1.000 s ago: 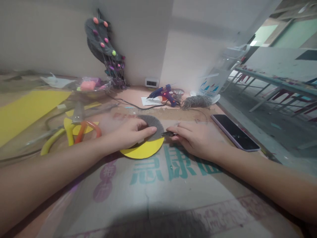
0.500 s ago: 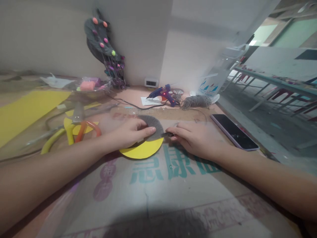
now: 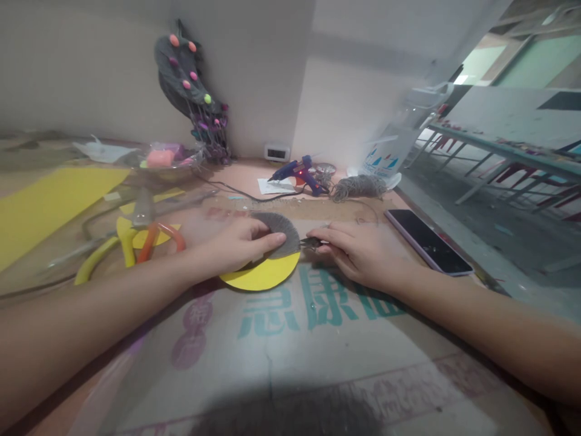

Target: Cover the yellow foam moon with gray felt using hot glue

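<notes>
A round yellow disc [image 3: 262, 275] lies on the printed cardboard sheet, its upper part covered by grey yarn [image 3: 288, 233] wound side by side. My left hand [image 3: 240, 245] grips the disc from the left, thumb pressed on the yarn and fingers partly hidden behind it. In my right hand [image 3: 351, 248] is a pair of small dark thread snips [image 3: 312, 243], pinched between thumb and fingers. Their slightly parted tips point at the disc's right edge, close to the end of the yarn band. Whether they touch it is hard to tell.
Pliers with yellow and orange handles [image 3: 149, 239] lie left, beside yellow card [image 3: 49, 206]. At the back are a blue glue gun [image 3: 297, 174] with its red light lit, a grey yarn bundle [image 3: 361, 188] and a plastic jug [image 3: 385, 148]. A phone [image 3: 429, 242] lies right.
My right hand has shifted slightly right, and the snips now show more clearly, with their tips parted at the disc's edge. My left hand and the disc stay put.
</notes>
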A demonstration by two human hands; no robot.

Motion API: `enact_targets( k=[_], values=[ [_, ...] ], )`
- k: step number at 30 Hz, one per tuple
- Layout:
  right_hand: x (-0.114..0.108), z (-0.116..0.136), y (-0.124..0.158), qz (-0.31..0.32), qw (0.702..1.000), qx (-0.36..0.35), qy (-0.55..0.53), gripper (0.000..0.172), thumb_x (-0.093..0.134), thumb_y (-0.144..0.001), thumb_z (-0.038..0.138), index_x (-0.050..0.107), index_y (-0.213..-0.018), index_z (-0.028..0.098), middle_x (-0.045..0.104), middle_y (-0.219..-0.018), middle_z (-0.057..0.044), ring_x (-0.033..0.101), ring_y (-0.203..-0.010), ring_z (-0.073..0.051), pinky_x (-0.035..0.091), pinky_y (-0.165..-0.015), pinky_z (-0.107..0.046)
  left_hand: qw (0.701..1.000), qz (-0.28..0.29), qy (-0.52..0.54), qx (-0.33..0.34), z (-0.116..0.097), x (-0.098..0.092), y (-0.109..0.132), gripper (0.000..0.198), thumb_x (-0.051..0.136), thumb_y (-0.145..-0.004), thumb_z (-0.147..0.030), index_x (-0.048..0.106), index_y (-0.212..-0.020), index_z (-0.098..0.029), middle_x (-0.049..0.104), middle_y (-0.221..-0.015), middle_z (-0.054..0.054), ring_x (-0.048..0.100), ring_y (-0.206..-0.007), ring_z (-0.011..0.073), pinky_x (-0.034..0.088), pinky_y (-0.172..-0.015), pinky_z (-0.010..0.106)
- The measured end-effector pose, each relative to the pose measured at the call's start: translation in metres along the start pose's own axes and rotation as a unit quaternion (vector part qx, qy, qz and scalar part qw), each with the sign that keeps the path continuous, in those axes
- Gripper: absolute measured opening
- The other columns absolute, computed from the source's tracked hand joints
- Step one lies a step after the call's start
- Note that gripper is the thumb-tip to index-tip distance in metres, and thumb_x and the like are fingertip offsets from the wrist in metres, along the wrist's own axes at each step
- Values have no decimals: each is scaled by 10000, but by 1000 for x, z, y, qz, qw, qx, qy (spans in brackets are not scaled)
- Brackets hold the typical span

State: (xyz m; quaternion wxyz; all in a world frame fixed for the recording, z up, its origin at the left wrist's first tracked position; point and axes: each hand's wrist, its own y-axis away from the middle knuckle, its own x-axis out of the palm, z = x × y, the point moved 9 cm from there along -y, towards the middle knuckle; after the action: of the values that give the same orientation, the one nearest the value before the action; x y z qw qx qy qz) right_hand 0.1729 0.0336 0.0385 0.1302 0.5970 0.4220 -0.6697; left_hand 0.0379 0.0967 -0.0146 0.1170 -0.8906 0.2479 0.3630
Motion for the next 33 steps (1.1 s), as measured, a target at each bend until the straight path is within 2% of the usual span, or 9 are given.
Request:
enact_targets(
  k=[6, 16, 27, 33],
  values=[
    [4, 1, 1, 20, 1000, -5, 13, 270, 442, -936, 269, 621, -1108, 162, 674, -858, -57, 600, -746, -140, 395, -633, -231, 1000, 3, -2, 8, -1, 0, -1, 513, 445, -825, -601, 622, -651, -153, 540, -542, -4, 458, -484, 103, 261, -406, 211],
    [4, 4, 1, 16, 999, -18, 21, 263, 453, -931, 271, 623, -1099, 161, 661, -826, -41, 581, -709, -133, 363, -602, -236, 1000, 2, -27, 11, -8, -1, 2, 495, 448, -828, -579, 589, -607, -159, 518, -515, -14, 424, -456, 96, 247, -402, 217],
    [4, 5, 1, 9, 999, -24, 41, 252, 458, -930, 264, 640, -1073, 165, 652, -772, -30, 577, -686, -134, 334, -574, -247, 999, -11, -34, 9, -3, -2, 1, 500, 446, -823, -595, 569, -597, -166, 505, -512, -18, 423, -457, 99, 249, -399, 215],
    [5, 8, -2, 19, 998, -26, 55, 247, 480, -923, 264, 650, -1069, 159, 644, -756, -31, 568, -677, -130, 323, -561, -246, 1000, 13, -19, -13, -1, 0, 0, 473, 461, -818, -580, 566, -617, -166, 509, -524, -15, 410, -455, 97, 243, -389, 211]
  ],
)
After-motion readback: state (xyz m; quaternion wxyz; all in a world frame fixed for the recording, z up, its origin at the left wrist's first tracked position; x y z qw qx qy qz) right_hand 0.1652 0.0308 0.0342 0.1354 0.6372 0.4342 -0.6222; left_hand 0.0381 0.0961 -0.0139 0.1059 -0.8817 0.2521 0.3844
